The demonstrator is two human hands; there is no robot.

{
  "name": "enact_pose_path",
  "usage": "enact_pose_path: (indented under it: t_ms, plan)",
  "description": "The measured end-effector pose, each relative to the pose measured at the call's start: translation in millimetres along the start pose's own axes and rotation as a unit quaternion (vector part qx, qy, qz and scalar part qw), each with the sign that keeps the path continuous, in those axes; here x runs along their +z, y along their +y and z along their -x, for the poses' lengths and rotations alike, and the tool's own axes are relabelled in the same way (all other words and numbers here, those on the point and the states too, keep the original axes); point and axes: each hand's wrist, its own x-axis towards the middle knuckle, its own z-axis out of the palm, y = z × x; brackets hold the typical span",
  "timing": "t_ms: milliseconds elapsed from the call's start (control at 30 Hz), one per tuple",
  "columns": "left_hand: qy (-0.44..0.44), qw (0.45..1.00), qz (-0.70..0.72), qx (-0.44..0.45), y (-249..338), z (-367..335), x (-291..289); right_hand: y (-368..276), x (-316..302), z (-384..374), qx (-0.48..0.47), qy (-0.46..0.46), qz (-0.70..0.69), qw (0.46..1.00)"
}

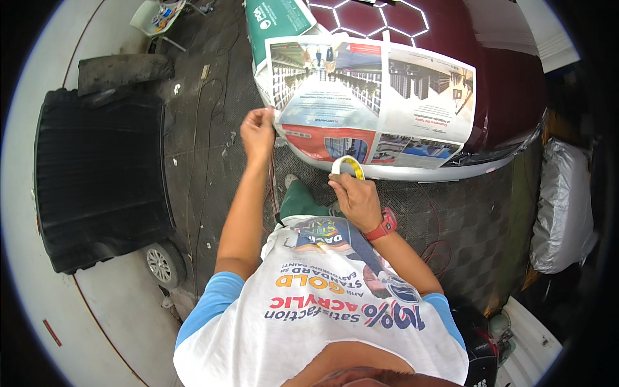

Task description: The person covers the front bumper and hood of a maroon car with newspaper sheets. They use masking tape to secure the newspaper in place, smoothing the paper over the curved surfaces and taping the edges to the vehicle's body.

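Observation:
An open newspaper sheet (pixel 335 90), printed with pictures and a red band, lies over the end of a dark red car (pixel 503 84). My left hand (pixel 258 134) is closed in a pinch at the sheet's left edge; whether a bit of tape is also between the fingertips is too small to tell. In my right hand (pixel 358 201), just below the sheet's lower edge, is a roll of masking tape (pixel 354 166) with a yellow inner core. The roll stands up from the fingers, close to the car's silver lower edge (pixel 412 174).
Green-and-white paper (pixel 277 22) covers more of the car at the upper left. On the left are a black ribbed cover (pixel 103 180), a wheel (pixel 164 264) and a white chair (pixel 155 19). A silver-wrapped object (pixel 561 206) stands right. Thin cables (pixel 438 255) lie on the floor.

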Motion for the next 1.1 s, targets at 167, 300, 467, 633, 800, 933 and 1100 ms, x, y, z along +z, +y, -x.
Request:
enact_pose_path:
  t_ms: [167,300,467,633,800,933,1100]
  plan:
    - [0.004,0.994,-0.106,0.038,-17,-95,-8,43,-1,36,0.192,-0.013,0.008,0.981]
    - [-0.060,0.987,-0.147,-0.005,-18,-140,5,55,-8,44,0.277,0.034,0.041,0.959]
    - [-0.118,0.963,-0.231,0.067,-11,-156,12,48,0,20,0.360,0.127,0.060,0.922]
    - [-0.102,0.812,-0.429,0.382,24,-167,0,32,35,-22,0.405,0.193,0.080,0.890]
    - [-0.133,0.796,-0.456,0.377,36,-206,-12,15,78,-58,0.405,0.194,0.082,0.890]
    - [-0.151,0.788,-0.337,0.493,34,-258,-17,6,102,-66,0.424,0.212,0.084,0.877]
    - [-0.203,0.879,-0.193,0.387,125,-332,63,-12,120,-73,0.446,0.254,0.092,0.853]
